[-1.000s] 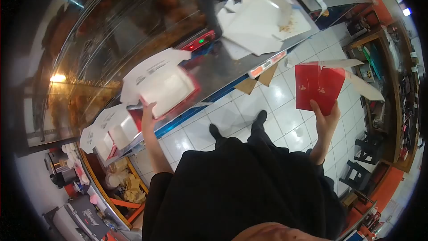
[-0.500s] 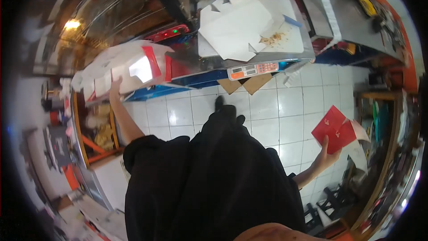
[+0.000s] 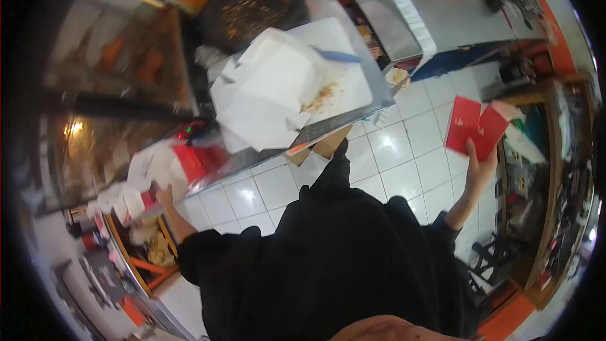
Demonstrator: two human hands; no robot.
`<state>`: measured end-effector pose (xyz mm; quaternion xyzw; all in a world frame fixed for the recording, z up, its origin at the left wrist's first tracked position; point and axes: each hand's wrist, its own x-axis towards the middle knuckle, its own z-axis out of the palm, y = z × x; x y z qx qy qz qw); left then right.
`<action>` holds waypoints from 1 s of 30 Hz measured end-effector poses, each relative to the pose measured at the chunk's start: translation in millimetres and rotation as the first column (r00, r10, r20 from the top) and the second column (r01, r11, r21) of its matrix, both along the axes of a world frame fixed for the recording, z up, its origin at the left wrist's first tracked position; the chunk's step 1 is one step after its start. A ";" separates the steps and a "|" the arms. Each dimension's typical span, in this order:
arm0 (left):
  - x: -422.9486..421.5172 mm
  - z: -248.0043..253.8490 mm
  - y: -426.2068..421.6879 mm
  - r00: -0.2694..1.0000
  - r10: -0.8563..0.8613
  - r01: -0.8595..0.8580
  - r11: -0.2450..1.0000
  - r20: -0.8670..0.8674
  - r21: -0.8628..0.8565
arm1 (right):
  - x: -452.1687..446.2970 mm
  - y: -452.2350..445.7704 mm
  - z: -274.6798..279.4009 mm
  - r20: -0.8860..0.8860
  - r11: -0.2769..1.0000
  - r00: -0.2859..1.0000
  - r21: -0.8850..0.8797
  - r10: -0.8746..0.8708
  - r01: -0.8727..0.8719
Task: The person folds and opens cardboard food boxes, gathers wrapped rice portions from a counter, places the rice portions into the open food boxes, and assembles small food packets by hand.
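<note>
Tiled floor [image 3: 394, 142] below, counter [image 3: 377, 79] at upper left. Right hand [image 3: 483, 163] holds red carton [image 3: 463, 127] out over the floor, well apart from counter. Thumb on red face, fingers mostly hidden behind; narrow pinch at near edge. Carton shows two red panels, slit between, pale flaps [image 3: 521, 144] sticking out far side.

Looks like thin card: light, springy, should crease easily, face maybe a bit slick. Best hold: thumb flat on a panel near the edge, fingers spread behind. Flaps probably floppy, poor to grab, could bend or tear.

Left hand [image 3: 166, 197] at left box [image 3: 151, 167], white with red, at counter's left end. Blurred; can't tell if fingers grip or only touch. Likely light card too; take by side wall, squeezing could dent it. White box [image 3: 271, 82] on board [image 3: 353, 85], crumbs [image 3: 323, 96] just beside, pan [image 3: 252, 9] behind.
</note>
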<state>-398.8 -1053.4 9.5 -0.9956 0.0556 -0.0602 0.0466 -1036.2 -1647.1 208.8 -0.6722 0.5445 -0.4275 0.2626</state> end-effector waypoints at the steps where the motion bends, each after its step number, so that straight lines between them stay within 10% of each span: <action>1: -9.6 2.8 -3.4 0.999 0.044 -0.044 0.999 -0.007 0.002 | -2.8 -22.2 3.5 -0.042 1.000 0.999 -0.010 -0.024 0.024; 11: -164.6 62.4 -23.7 0.943 0.325 -0.319 0.944 0.075 -0.083 | -1.2 -192.3 -1.7 -0.334 0.974 0.937 -0.226 -0.106 0.029; 17: -324.5 210.1 -261.7 0.793 0.608 -0.582 0.775 0.037 -0.247 | 1.9 -316.5 -15.5 -0.389 0.978 0.913 -0.206 -0.121 0.042; 21: -355.7 182.0 -500.5 0.994 0.038 -0.095 0.782 -0.105 -0.617 | 21.6 -442.4 -50.1 -0.516 0.896 0.849 -0.423 -0.117 -0.133; 24: -364.0 163.1 -720.1 0.916 -0.370 0.109 0.600 -0.154 -0.793 | 52.7 -549.0 -64.8 -0.503 0.935 0.863 -0.276 0.059 -0.225; 30: -352.2 63.2 -1001.6 0.819 -0.555 0.299 0.630 -0.146 -0.717 | 123.5 -673.6 -99.3 -0.602 0.858 0.716 -0.095 0.354 -0.504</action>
